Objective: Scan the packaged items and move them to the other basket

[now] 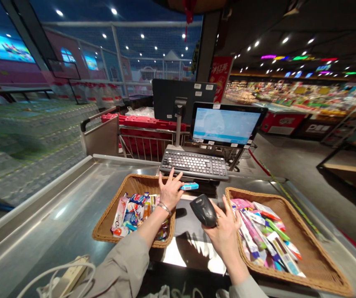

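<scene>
My left hand [170,191] is over the right rim of the left wicker basket [103,223], closed on a small blue packet [190,186] with a barcode label on its side. Candy bars and snack packs [136,211] fill that basket. In my right hand [226,227] is a black barcode scanner [204,210], its head tilted up and left, toward the packet but apart from it. Beside my right hand stands the right wicker basket [320,269], holding several toothbrush-like packages [267,236] in bright colours. The right palm hides the scanner's handle.
A keyboard [194,162] lies ahead of my hands, below a lit monitor [226,125] and a second screen seen from behind [182,97]. A power strip with white cables [72,275] rests on the metal counter [62,211] at lower left. Carts stand beyond.
</scene>
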Available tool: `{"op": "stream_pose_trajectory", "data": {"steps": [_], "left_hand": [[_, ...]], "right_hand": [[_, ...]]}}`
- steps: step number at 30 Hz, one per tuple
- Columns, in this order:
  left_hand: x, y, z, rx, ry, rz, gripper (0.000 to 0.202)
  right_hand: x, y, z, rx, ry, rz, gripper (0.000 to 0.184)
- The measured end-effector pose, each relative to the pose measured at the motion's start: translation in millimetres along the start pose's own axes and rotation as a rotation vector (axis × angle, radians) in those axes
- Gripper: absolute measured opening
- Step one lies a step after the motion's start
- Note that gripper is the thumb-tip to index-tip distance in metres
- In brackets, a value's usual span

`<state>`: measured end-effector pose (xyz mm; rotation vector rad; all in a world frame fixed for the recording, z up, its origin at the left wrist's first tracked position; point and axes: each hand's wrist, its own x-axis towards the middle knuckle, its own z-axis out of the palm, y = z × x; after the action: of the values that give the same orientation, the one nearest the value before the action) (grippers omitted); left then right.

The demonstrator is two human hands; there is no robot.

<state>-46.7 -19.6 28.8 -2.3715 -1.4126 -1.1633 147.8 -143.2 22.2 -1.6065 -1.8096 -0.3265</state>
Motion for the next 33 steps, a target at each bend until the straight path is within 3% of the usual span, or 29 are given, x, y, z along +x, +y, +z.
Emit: {"op": "stream_pose_trajectory", "data": {"steps": [11,16,33], "left_hand": [[7,10,6.3,-0.005,-0.020,0.042,0.010],[13,21,12.4,-0.034,-0.020,0.080,0.008],[22,68,38.1,-0.147,-0.084,0.207,0.007]], "right_hand": [[-6,14,-6,-0.055,0.029,0.080,0.022],[-12,24,-10,-0.080,0.105,0.113,0.018],[-35,54,-32,-0.182,0.253,0.286,0.028]]}}
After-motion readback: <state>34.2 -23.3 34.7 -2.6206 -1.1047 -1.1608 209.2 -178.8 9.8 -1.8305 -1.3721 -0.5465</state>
